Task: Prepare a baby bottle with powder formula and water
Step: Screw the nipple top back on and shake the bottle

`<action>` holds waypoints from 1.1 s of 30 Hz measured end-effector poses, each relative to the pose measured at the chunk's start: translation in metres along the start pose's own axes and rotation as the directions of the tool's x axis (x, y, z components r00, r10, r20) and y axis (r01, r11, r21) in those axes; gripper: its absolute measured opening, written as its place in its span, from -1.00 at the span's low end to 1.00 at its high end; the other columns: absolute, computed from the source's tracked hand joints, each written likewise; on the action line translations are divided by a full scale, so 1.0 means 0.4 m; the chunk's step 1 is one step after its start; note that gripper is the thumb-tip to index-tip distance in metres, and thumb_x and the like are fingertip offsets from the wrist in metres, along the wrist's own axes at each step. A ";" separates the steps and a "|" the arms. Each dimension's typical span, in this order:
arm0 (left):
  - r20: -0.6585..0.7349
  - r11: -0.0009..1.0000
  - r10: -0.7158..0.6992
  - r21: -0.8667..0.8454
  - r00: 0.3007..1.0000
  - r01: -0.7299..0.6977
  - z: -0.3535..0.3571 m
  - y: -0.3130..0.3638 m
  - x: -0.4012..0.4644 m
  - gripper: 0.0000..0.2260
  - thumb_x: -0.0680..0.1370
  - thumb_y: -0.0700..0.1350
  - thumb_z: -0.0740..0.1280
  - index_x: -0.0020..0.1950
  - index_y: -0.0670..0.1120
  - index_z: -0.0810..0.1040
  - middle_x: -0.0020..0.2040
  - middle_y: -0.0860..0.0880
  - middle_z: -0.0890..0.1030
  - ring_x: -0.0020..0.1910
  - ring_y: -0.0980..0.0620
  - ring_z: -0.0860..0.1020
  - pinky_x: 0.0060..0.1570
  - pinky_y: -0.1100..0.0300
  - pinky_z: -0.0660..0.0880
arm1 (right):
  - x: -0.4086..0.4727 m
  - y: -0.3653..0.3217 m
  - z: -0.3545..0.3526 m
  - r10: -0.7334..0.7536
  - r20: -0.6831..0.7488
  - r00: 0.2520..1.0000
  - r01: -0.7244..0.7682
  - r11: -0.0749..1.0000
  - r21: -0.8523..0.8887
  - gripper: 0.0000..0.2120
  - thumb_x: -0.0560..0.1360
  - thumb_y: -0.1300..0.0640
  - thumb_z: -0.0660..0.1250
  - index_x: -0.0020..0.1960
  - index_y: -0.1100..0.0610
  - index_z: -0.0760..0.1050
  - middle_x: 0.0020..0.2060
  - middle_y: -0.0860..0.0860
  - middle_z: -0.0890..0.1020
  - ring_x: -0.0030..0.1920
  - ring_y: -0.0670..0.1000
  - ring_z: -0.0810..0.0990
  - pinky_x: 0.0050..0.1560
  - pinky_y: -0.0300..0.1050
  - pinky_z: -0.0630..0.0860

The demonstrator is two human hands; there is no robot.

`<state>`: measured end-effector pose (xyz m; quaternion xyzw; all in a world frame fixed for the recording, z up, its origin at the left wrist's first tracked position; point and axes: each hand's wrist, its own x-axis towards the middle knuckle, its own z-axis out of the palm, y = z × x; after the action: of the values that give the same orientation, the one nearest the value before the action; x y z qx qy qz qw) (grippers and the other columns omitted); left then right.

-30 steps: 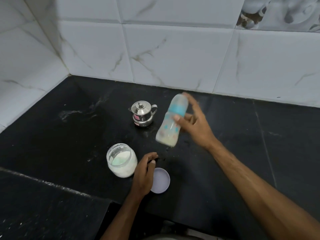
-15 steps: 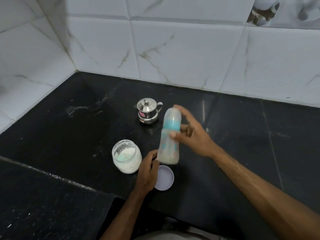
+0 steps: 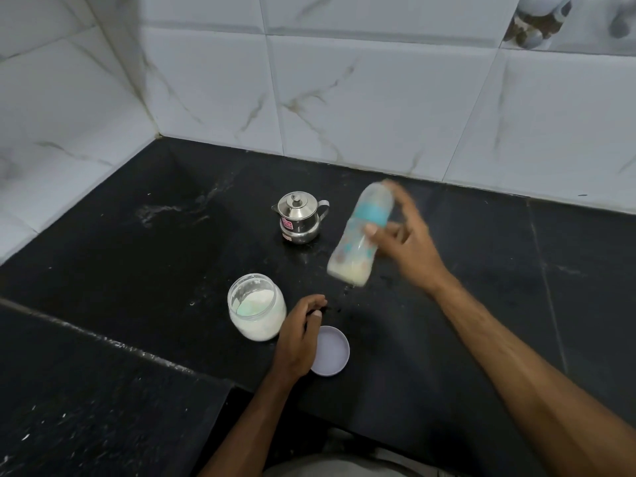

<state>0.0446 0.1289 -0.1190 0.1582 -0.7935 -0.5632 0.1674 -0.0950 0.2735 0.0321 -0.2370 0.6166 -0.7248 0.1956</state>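
Now the right hand (image 3: 409, 246) grips the capped, milky baby bottle (image 3: 361, 235) mid-counter: best shaken firmly, cap pressed tight; the left hand (image 3: 297, 335), loosely curled, holds nothing by the front edge

The right hand (image 3: 404, 244) is raised above the counter, arm stretched forward from the lower right, thumb and fingers wrapped around the bottle (image 3: 361, 235), which it holds tilted, top away from the body. The hand is motion-blurred. The left hand (image 3: 298, 335) lies low and near the body, forearm coming up from the bottom edge, fingers loosely curled, holding nothing.
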 end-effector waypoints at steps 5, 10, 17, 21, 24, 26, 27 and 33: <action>0.000 1.000 0.006 0.003 1.000 -0.006 0.001 0.000 0.000 -0.76 0.55 -0.15 0.15 0.15 0.00 0.51 0.09 0.09 0.60 0.10 0.16 0.55 0.10 0.32 0.44 | -0.031 0.025 0.009 0.056 0.117 0.992 -0.050 0.997 -0.052 -0.27 0.43 0.17 0.40 0.49 -0.05 0.13 0.02 0.11 0.68 0.03 0.10 0.69 -0.10 -0.04 0.64; 0.001 1.000 -0.001 0.007 1.000 0.001 0.000 -0.005 -0.001 -0.74 0.55 -0.14 0.15 0.19 -0.04 0.51 0.10 0.07 0.60 0.12 0.19 0.54 0.12 0.34 0.43 | -0.025 0.029 0.012 0.051 0.087 0.995 -0.049 0.998 -0.025 -0.29 0.43 0.16 0.40 0.48 -0.07 0.15 0.03 0.10 0.69 0.05 0.12 0.69 -0.06 0.03 0.64; 0.012 1.000 0.005 0.009 1.000 -0.005 -0.004 0.000 -0.001 -0.76 0.57 -0.17 0.17 0.15 0.11 0.48 0.10 0.13 0.59 0.10 0.18 0.55 0.08 0.31 0.46 | -0.059 0.044 0.020 0.132 0.244 0.961 -0.103 0.987 -0.127 -0.26 0.42 0.19 0.42 0.48 -0.06 0.13 0.06 0.07 0.68 0.07 0.11 0.68 -0.04 -0.05 0.63; 0.004 1.000 0.010 0.015 1.000 -0.010 -0.001 -0.003 -0.005 -0.74 0.55 -0.14 0.15 0.18 0.05 0.49 0.11 0.10 0.60 0.13 0.19 0.54 0.12 0.35 0.43 | -0.033 0.022 0.009 0.033 0.001 0.999 -0.033 0.999 0.011 -0.31 0.46 0.19 0.38 0.48 -0.03 0.15 -0.01 0.04 0.70 0.02 0.08 0.70 -0.10 -0.06 0.64; -0.003 1.000 -0.002 0.016 1.000 0.002 0.000 -0.003 -0.003 -0.75 0.55 -0.13 0.15 0.18 0.04 0.49 0.11 0.09 0.60 0.13 0.20 0.54 0.13 0.33 0.44 | -0.033 0.022 0.008 0.017 -0.037 0.999 -0.015 0.999 0.049 -0.31 0.47 0.18 0.37 0.49 -0.04 0.13 -0.01 0.05 0.70 0.02 0.09 0.69 -0.12 -0.03 0.64; 0.002 1.000 -0.001 0.003 1.000 0.001 -0.001 0.000 -0.001 -0.76 0.58 -0.20 0.18 0.13 0.09 0.50 0.07 0.11 0.61 0.08 0.18 0.56 0.06 0.31 0.46 | -0.060 0.038 0.020 0.102 0.187 0.977 -0.093 0.994 -0.054 -0.29 0.44 0.21 0.41 0.47 -0.08 0.15 0.06 0.12 0.67 0.05 0.11 0.69 -0.08 -0.02 0.63; 0.004 1.000 0.000 -0.007 1.000 0.000 -0.002 0.002 -0.001 -0.74 0.60 -0.25 0.20 0.11 0.11 0.50 0.05 0.12 0.61 0.06 0.17 0.57 0.03 0.31 0.48 | -0.071 0.044 0.022 0.147 0.280 0.949 -0.120 0.986 -0.112 -0.28 0.44 0.24 0.41 0.47 -0.08 0.16 0.08 0.13 0.66 0.07 0.12 0.68 -0.04 -0.02 0.63; -0.001 1.000 -0.005 0.014 1.000 0.005 0.001 -0.007 -0.002 -0.72 0.55 -0.13 0.14 0.22 -0.02 0.51 0.13 0.08 0.60 0.16 0.16 0.54 0.16 0.28 0.45 | -0.018 0.019 -0.001 0.024 -0.093 0.995 -0.018 0.997 0.069 -0.30 0.46 0.15 0.38 0.50 -0.02 0.12 -0.02 -0.02 0.70 0.05 0.12 0.69 -0.07 0.07 0.65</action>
<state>0.0453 0.1288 -0.1220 0.1617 -0.7971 -0.5578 0.1653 -0.0894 0.2765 0.0237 -0.1894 0.6025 -0.7536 0.1819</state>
